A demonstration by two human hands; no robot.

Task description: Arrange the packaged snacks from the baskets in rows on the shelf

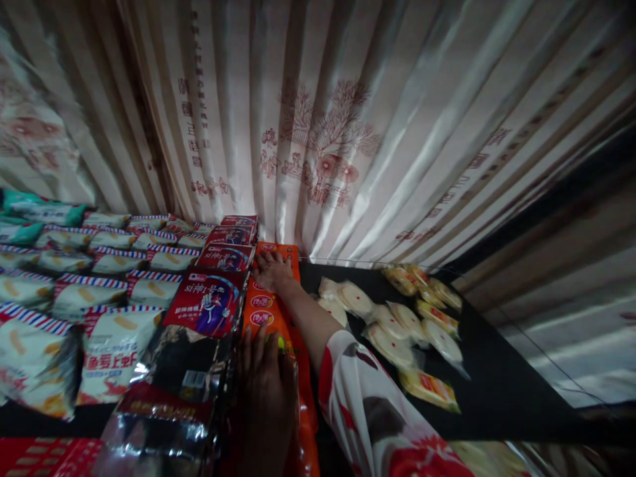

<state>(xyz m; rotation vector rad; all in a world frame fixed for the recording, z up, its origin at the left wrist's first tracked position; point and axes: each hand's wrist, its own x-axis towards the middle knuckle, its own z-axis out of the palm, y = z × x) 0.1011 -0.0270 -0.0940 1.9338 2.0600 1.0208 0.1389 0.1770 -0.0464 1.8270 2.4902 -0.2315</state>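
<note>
Both hands on orange packets beside "SI神1号" packs

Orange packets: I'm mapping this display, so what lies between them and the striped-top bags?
A row of red-and-black packets lies between the orange packets and striped-top bags, in the head view.

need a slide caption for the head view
Left hand and right hand on orange packets, between dark red packets and pale round wrapped items.

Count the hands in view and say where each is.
2. The right hand rests on the orange packs, near the curtain; the left hand is over their nearer part. No others show.
</note>
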